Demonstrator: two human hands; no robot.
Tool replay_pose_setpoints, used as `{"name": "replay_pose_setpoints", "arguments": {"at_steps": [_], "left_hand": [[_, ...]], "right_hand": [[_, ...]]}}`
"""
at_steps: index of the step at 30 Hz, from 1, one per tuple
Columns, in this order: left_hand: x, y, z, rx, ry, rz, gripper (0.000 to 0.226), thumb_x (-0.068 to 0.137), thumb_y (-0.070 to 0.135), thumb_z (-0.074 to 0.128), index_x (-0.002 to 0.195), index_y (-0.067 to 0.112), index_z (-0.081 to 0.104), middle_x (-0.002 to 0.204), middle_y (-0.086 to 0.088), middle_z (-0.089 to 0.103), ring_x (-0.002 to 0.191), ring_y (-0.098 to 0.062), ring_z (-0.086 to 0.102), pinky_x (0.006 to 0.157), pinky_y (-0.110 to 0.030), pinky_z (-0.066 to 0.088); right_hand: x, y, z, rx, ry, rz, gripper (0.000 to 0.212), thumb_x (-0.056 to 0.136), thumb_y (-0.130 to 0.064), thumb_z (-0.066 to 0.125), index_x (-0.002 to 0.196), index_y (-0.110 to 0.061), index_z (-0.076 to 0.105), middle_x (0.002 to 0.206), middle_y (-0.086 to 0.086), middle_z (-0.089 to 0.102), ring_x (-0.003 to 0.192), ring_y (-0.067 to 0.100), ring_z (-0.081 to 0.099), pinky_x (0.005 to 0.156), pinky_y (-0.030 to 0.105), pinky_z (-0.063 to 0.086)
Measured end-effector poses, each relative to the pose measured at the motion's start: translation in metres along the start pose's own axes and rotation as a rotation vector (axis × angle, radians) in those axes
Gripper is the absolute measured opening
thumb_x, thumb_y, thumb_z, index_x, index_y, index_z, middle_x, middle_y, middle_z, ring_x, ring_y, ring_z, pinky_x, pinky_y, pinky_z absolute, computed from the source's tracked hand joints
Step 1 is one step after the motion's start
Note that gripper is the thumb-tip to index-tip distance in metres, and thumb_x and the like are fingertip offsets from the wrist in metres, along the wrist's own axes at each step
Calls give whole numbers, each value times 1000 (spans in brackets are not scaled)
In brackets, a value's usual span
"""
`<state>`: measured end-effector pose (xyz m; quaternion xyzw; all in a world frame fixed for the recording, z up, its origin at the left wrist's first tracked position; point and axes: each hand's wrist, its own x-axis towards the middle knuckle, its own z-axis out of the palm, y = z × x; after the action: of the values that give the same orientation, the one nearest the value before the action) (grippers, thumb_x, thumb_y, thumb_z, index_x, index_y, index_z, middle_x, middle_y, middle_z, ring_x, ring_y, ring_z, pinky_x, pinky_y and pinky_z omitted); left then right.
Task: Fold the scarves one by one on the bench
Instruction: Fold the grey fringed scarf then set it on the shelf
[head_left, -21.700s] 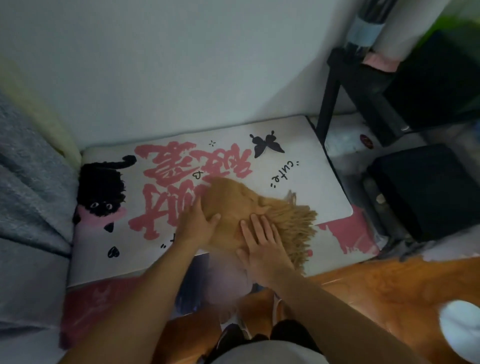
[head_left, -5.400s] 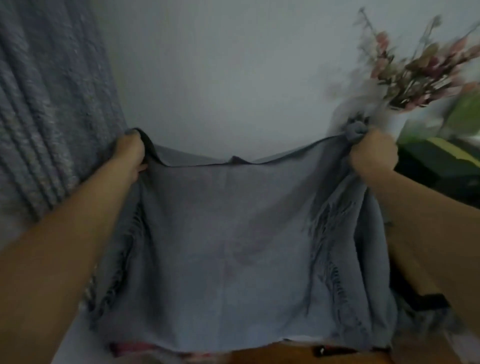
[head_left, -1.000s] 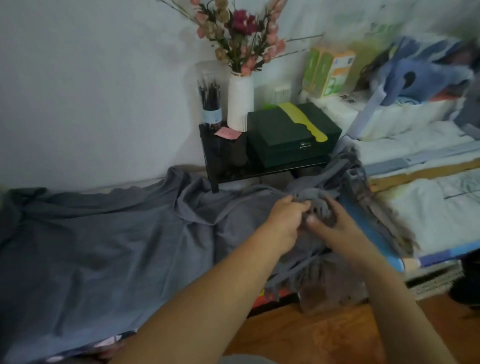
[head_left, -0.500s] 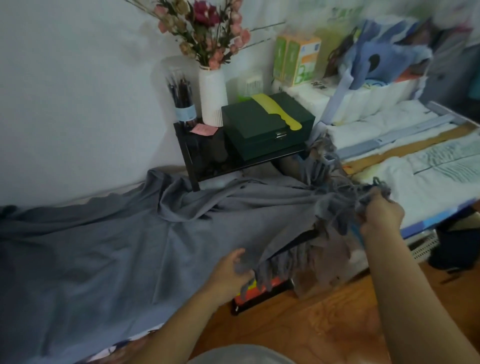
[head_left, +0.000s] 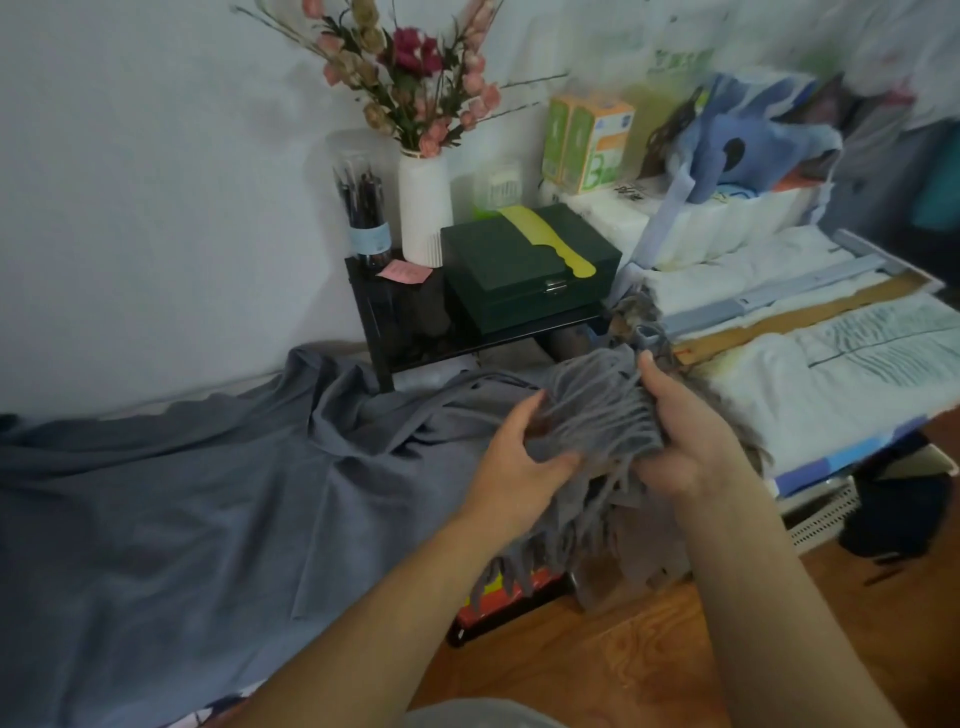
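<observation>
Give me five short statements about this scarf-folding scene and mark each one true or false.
1. Both hands hold the fringed end of the grey scarf. True: the left hand and the right hand grip the tassels.
2. The scarf lies neatly folded in a small square. False: it is spread out and rumpled.
3. A white vase with flowers stands on the black shelf. True.
4. The dark green box has its lid open. False: it is closed, with a yellow comb on top.
5. The floor is grey carpet. False: it is orange-brown wood.
</observation>
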<state>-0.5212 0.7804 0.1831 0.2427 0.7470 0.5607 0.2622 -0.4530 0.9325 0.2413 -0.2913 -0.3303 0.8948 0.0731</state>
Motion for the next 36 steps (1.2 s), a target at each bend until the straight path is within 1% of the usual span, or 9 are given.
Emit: {"name": "replay_pose_setpoints", "arguments": {"at_steps": [4, 7, 12, 15, 17, 21, 27, 33, 36], "left_hand": [[4, 15, 3, 76, 45, 126, 14, 96, 20, 67, 102, 32, 70, 100, 16, 71, 97, -6, 66, 93, -42, 56], [9, 30, 7, -134, 140, 43, 12, 97, 20, 64, 90, 27, 71, 88, 6, 73, 86, -14, 69, 85, -48, 58], [32, 75, 13, 230, -66, 89, 10, 93, 21, 64, 95, 16, 73, 90, -7, 72, 75, -14, 62, 67, -37, 47], [50, 98, 23, 534, -470, 151, 33, 97, 19, 58, 128, 27, 67, 123, 4, 68, 105, -10, 63, 86, -27, 48], [58, 101, 27, 343, -617, 100, 54, 101, 10, 54, 150, 29, 45, 137, 5, 59, 120, -11, 60, 99, -27, 50], [35, 53, 25, -84, -206, 171, 51, 96, -5, 54, 139, 23, 54, 132, 4, 59, 117, -9, 60, 97, -28, 54], [-4, -47, 52, 318, -19, 107, 78, 83, 45, 74, 149, 33, 35, 145, 8, 37, 133, -10, 43, 110, -34, 44], [14, -39, 40, 496, 163, 167, 28, 92, 24, 63, 118, 28, 57, 116, 5, 59, 108, -20, 60, 87, -41, 54], [11, -29, 29, 597, 308, 296, 29, 97, 18, 59, 125, 23, 61, 111, 5, 55, 99, -19, 59, 79, -35, 52]], "right_hand": [[2, 12, -2, 181, 76, 28, 41, 92, -30, 60, 97, 8, 73, 98, 28, 72, 87, 39, 72, 61, 48, 60], [6, 23, -19, 340, 63, -92, 50, 102, -35, 46, 136, 1, 54, 127, 18, 62, 126, 35, 57, 102, 49, 50], [-6, 56, -28, 117, -169, -201, 51, 97, -15, 45, 148, -6, 44, 139, 23, 50, 128, 37, 48, 107, 47, 39], [-13, 69, -25, 226, -185, -231, 45, 100, -17, 43, 144, -7, 45, 144, 18, 50, 136, 32, 46, 114, 45, 31], [-15, 71, -25, 462, -154, -226, 35, 100, -20, 47, 135, -14, 52, 130, 7, 58, 128, 23, 52, 115, 40, 32], [-16, 63, -32, 658, 27, -124, 37, 100, -26, 57, 131, -7, 62, 126, 9, 68, 121, 22, 61, 111, 37, 41], [-18, 39, -28, 577, 173, -62, 33, 99, -20, 57, 126, -2, 65, 122, 19, 69, 118, 35, 62, 112, 47, 39], [-21, -15, -15, 632, 191, -209, 29, 101, -12, 51, 126, -2, 61, 123, 22, 67, 120, 37, 60, 111, 50, 40], [-14, -48, -33, 708, 304, -380, 33, 101, -16, 56, 132, -5, 56, 123, 18, 65, 114, 32, 62, 108, 44, 45]]}}
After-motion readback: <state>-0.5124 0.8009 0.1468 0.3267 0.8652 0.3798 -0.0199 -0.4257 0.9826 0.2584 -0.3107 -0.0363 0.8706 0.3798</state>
